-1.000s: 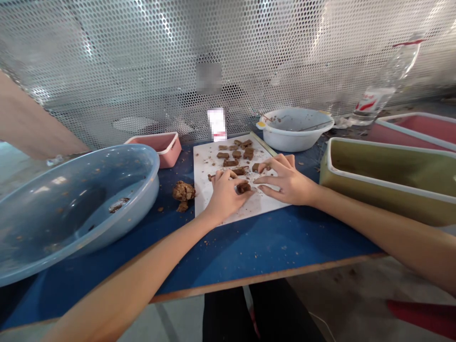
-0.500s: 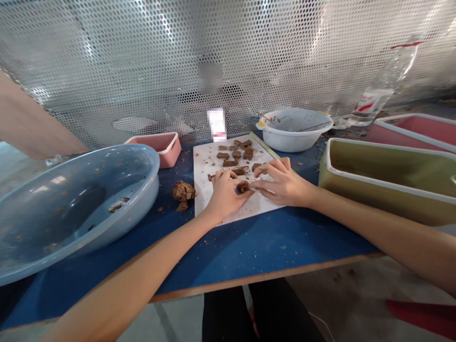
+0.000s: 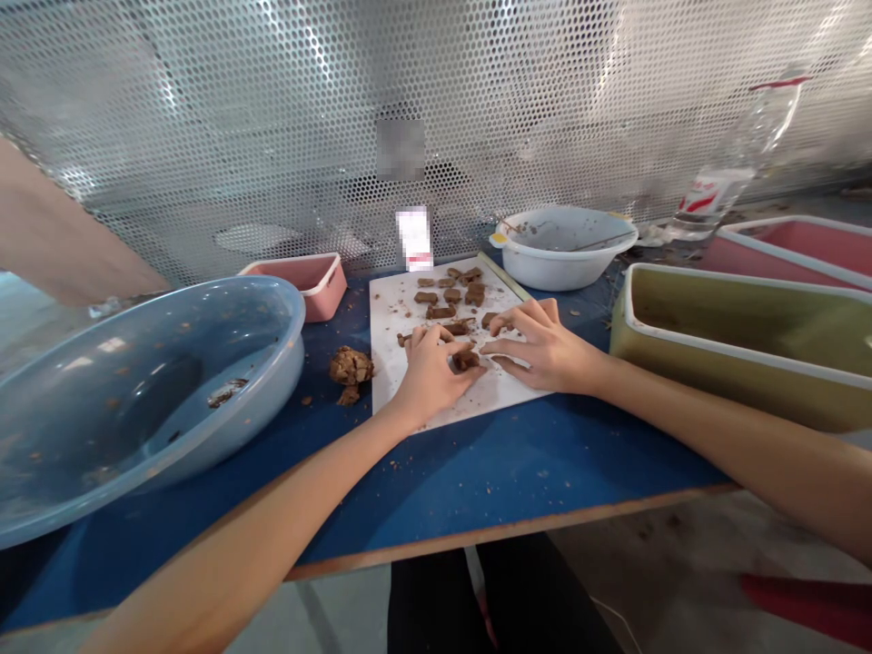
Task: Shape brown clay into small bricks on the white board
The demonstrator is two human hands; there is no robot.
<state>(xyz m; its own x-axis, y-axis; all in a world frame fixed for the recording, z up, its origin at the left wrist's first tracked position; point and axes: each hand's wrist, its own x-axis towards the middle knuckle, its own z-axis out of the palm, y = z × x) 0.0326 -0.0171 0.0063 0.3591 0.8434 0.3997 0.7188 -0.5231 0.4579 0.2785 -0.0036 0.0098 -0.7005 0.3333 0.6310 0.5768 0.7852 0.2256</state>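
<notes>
Between the thumb and fingers of my left hand [image 3: 434, 371] is a small brown clay piece [image 3: 467, 360], low over a white board [image 3: 395, 381]. Just to its right, my right hand [image 3: 538, 350] has its fingers spread and apart from the piece, holding nothing. Beyond my hands, several shaped brown clay pieces [image 3: 452, 296] lie in loose rows on the board, with crumbs around them. A thin, long clay strip [image 3: 453, 328] rests right behind my left fingers. Left of the board sits a rough clay lump [image 3: 351, 365] on the blue table [image 3: 450, 481].
A large blue basin [image 3: 272, 363] stands at the left, with a small pink box [image 3: 325, 292] behind it. At the right are a white basin [image 3: 555, 266], a green planter box [image 3: 722, 368], a pink box [image 3: 763, 250] and a clear bottle [image 3: 722, 182]. Perforated metal sheeting [image 3: 272, 109] rises behind the table.
My right hand has drawn slightly to the right, its fingertips leaving the clay piece. My left hand stays in place around the piece.
</notes>
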